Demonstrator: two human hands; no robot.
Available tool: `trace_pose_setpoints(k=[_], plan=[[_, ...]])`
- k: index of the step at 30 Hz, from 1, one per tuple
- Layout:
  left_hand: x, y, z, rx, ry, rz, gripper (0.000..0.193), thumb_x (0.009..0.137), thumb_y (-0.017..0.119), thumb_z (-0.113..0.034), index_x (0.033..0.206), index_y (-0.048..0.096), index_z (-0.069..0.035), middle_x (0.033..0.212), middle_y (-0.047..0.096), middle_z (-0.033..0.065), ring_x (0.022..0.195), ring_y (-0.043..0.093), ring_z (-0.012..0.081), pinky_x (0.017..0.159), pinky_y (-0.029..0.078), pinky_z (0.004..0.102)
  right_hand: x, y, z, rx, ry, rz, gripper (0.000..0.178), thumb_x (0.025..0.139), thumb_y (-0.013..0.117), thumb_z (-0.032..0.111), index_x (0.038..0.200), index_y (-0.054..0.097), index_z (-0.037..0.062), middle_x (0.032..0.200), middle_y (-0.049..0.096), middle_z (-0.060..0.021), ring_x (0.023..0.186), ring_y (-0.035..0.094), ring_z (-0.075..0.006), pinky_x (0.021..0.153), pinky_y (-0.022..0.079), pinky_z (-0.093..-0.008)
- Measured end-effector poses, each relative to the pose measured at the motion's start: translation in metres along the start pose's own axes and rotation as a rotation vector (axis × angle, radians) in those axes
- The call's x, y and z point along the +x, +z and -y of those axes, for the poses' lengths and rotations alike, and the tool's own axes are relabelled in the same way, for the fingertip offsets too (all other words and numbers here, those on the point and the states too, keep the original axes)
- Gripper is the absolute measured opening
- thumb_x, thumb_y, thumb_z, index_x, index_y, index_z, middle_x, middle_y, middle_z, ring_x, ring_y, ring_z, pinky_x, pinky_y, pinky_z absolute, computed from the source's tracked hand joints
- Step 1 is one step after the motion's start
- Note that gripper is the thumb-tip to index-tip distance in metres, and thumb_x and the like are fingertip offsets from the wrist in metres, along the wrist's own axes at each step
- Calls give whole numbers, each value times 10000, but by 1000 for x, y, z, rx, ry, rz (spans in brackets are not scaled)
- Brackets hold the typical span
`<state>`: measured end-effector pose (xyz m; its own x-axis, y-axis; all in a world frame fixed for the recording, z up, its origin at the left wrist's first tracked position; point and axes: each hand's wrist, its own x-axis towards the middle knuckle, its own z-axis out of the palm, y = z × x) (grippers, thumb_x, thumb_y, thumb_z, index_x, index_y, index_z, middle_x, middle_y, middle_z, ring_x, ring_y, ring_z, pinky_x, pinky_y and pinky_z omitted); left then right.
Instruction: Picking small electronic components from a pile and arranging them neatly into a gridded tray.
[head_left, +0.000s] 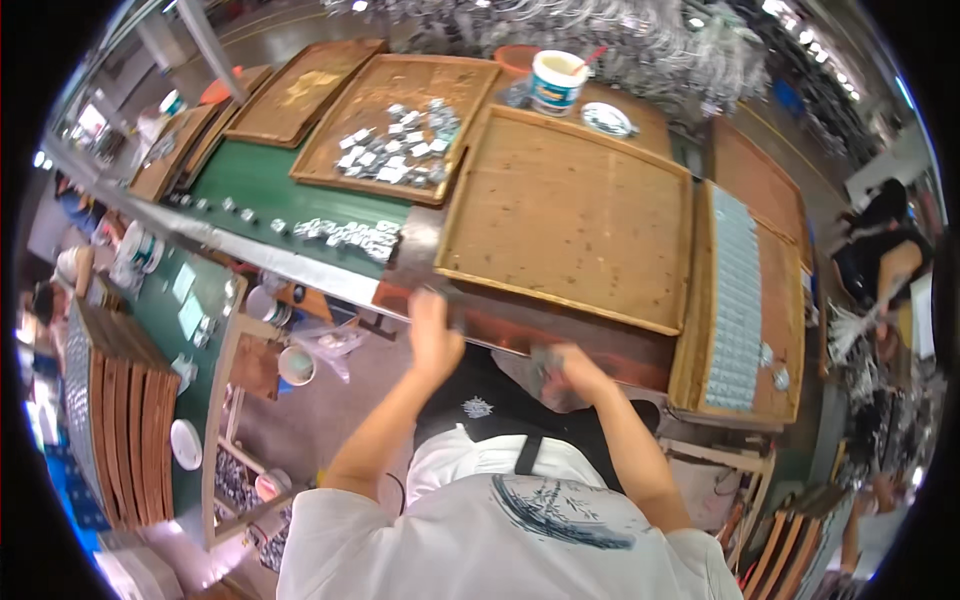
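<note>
Blurred by motion, my left hand (436,338) is closed near the front edge of the bench; a dark patch shows at its fingers, too smeared to name. My right hand (580,375), lower and to the right, is curled round a grey thing (546,362) whose kind I cannot make out. The large wooden tray (560,295) beyond my hands has only small dark specks on its bottom. To its left, small white-and-silver metal parts (370,240) lie bunched and strung out along the green bench top (250,180).
Silvery parts are heaped in another wooden tray (395,75). At right, a tray (785,400) holds rows of pale parts (735,300). A white bucket (557,85) and a round dish (606,118) stand behind. Stacked trays (120,440) are at left; another person (885,250) is at far right.
</note>
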<state>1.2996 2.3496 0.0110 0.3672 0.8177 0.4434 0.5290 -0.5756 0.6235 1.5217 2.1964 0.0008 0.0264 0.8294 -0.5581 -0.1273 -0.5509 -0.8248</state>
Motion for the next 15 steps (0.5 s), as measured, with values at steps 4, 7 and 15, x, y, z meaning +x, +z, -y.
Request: trace_pose_setpoints(k=[4, 7, 15], plan=[[-70, 6, -15, 43, 242, 273, 399, 703, 656, -25, 1093, 627, -104, 1277, 548, 148, 1078, 523, 384, 933, 430, 472, 3, -8, -89, -397, 98, 16, 352, 926, 575, 324, 1145, 675, 67, 1052, 687, -94, 946, 645, -215, 812, 514, -307], [-63, 4, -27, 3, 188, 388, 482, 668, 678, -47, 1141, 632, -127, 1285, 542, 150, 1073, 521, 372, 921, 436, 452, 56, -30, -209, -570, 293, 152, 490, 916, 569, 357, 1253, 599, 2, 1188, 648, -137, 1064, 600, -268, 897, 475, -342], [-60, -2, -37, -33, -205, 636, 418, 776, 672, -142, 1177, 559, -108, 1290, 507, 180, 1102, 562, 391, 822, 527, 455, 25, -56, -410, 26, 351, 87, 543, 961, 507, 380, 1355, 521, 6, 1386, 535, -129, 1239, 512, -247, 1050, 390, -343]])
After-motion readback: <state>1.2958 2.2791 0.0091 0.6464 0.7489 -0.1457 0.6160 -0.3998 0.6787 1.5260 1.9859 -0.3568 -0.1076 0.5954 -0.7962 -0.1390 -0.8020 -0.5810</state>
